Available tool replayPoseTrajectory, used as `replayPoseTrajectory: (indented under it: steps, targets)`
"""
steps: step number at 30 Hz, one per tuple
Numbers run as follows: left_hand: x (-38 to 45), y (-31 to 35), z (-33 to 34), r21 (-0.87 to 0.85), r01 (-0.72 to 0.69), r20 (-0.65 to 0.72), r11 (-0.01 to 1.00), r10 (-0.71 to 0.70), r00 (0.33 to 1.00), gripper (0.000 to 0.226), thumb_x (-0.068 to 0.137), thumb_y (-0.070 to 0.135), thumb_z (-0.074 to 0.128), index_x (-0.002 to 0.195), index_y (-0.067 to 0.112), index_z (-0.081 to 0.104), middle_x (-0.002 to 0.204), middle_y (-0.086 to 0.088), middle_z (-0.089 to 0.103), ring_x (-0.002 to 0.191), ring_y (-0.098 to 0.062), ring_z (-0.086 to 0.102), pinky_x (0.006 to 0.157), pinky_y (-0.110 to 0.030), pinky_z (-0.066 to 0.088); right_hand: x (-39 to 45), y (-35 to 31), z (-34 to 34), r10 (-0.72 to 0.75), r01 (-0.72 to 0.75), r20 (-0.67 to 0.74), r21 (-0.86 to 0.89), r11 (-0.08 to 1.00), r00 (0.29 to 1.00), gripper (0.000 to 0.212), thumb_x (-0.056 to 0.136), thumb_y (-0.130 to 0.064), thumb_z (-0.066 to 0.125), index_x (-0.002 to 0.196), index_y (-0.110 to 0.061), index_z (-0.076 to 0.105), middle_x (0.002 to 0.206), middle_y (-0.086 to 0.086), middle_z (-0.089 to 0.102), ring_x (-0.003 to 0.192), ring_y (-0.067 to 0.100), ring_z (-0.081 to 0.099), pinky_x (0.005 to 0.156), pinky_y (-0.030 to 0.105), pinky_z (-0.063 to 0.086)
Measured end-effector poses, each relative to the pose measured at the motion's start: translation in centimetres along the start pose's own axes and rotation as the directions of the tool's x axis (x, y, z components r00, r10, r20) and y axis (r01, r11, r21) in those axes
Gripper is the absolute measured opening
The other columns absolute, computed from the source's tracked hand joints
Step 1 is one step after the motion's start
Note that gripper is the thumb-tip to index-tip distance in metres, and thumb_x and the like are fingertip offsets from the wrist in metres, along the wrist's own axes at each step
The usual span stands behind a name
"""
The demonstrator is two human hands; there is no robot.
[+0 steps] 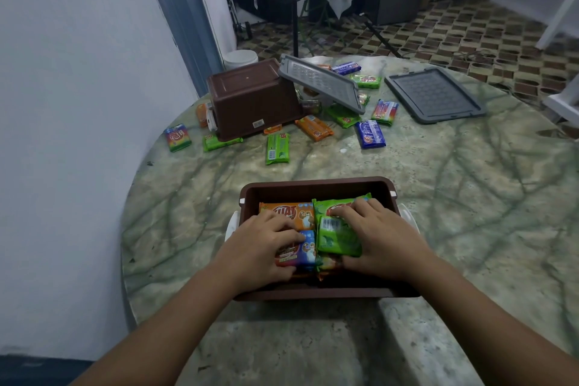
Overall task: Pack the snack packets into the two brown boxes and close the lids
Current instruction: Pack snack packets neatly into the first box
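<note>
An open brown box (316, 185) stands near me on the table with several snack packets inside. My left hand (263, 241) grips a blue and orange packet (302, 252) in the box. My right hand (376, 235) presses on a green packet (336, 236) beside it. An orange packet (291, 213) lies at the box's far left. A second brown box (250, 97) lies upside down at the far left of the table. Loose packets are scattered around it, among them a green one (277, 147), an orange one (313, 128) and a blue one (369, 134).
One grey lid (322, 81) leans tilted against the overturned box; another grey lid (435, 94) lies flat at the far right. The round marble table (454, 197) stands next to a white wall on the left. A fan stand and a covered table are beyond.
</note>
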State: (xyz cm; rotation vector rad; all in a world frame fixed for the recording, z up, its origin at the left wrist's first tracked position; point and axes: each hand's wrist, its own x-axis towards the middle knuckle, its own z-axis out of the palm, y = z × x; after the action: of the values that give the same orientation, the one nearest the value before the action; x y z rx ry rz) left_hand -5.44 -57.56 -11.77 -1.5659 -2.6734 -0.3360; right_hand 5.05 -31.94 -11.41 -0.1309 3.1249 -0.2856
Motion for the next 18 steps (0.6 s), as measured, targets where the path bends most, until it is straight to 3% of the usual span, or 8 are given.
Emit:
replayPoseTrajectory:
  steps: [4,9,14,18]
  targets:
    - [-0.04,0.23,-0.4,-0.017,0.066,0.002,0.998,-0.066,0.998,0.059,0.066,0.061,0.077,0.12,0.041,0.069,0.119,0.018,0.056,0.11,-0.007,0.049,0.083,-0.026,0.031,-0.08,-0.12,-0.2,-0.005,0.005,-0.015,0.018,1.0,1.0,0.09,0.069,-0.078,0.045,0.145,-0.03,0.039,0.131,-0.007,0.05,0.119,0.016,0.044,0.096,0.03,0.045]
    - [0.05,0.39,-0.78,-0.033,0.1,0.046,0.994,-0.098,0.994,0.063,0.069,0.071,0.072,0.124,0.042,0.065,0.122,0.018,0.053,0.113,-0.007,0.046,0.086,-0.026,0.03,-0.35,-0.22,-0.47,0.002,0.005,-0.069,0.11,0.994,0.998,0.074,0.077,-0.068,0.059,0.139,-0.03,0.046,0.127,-0.009,0.052,0.115,0.013,0.047,0.092,0.025,0.041]
    - [0.08,0.51,-0.85,-0.018,0.122,0.055,0.992,-0.12,0.991,0.063,0.07,0.072,0.071,0.125,0.043,0.064,0.123,0.018,0.052,0.114,-0.007,0.046,0.085,-0.026,0.025,-0.78,-0.16,-0.56,0.053,-0.013,-0.12,0.315,0.949,0.991,0.053,0.091,-0.059,0.045,0.13,-0.03,0.064,0.12,-0.012,0.055,0.093,0.008,0.061,0.072,0.026,0.053]
    - [0.01,0.53,-0.91,-0.027,0.134,0.063,0.991,-0.132,0.989,0.063,0.071,0.072,0.07,0.127,0.044,0.063,0.125,0.018,0.051,0.115,-0.007,0.046,0.086,-0.026,0.026,-0.73,0.27,-0.7,0.114,-0.062,-0.101,0.417,0.907,0.988,0.043,0.102,-0.053,0.045,0.135,-0.03,0.06,0.113,-0.011,0.07,0.096,0.008,0.067,0.074,0.025,0.054]
